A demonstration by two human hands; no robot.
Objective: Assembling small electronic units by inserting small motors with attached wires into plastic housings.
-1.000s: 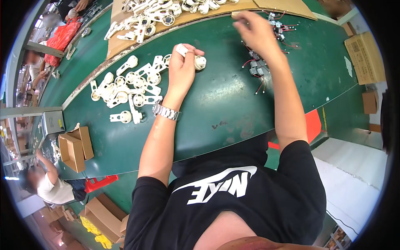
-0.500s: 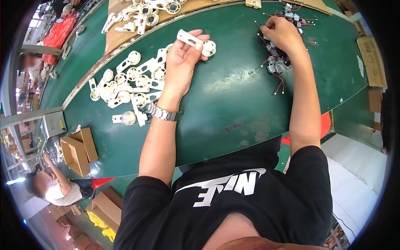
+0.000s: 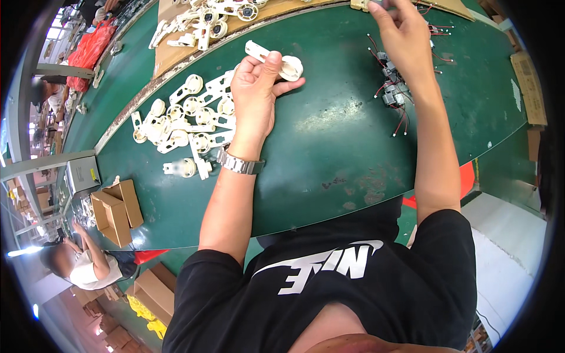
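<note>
My left hand (image 3: 256, 88) is closed on a cream plastic housing (image 3: 289, 69) with a slotted handle and a round cup-shaped end, the thumb pressing across its middle. To its left lies a pile of similar cream plastic housings (image 3: 176, 120). My right hand (image 3: 406, 44) is at the far edge of the table, thumb and fingers curled together beside a cream block (image 3: 359, 5). The picture's edge cuts off its fingertips, so anything in them cannot be made out. Small grey motors (image 3: 391, 88) with red and black wires lie under and beside the right wrist.
Further housings, some with dark round parts, lie on a cardboard sheet (image 3: 170, 56) at the far left. An open cardboard box (image 3: 118, 215) stands at the table's left end, near another seated person (image 3: 94, 262). A raised strip (image 3: 126, 115) runs along the green table (image 3: 329, 170).
My right hand has moved from the motors up to the far table edge by the cream block. The left hand has tilted its housing slightly, and its fingers have shifted round it.
</note>
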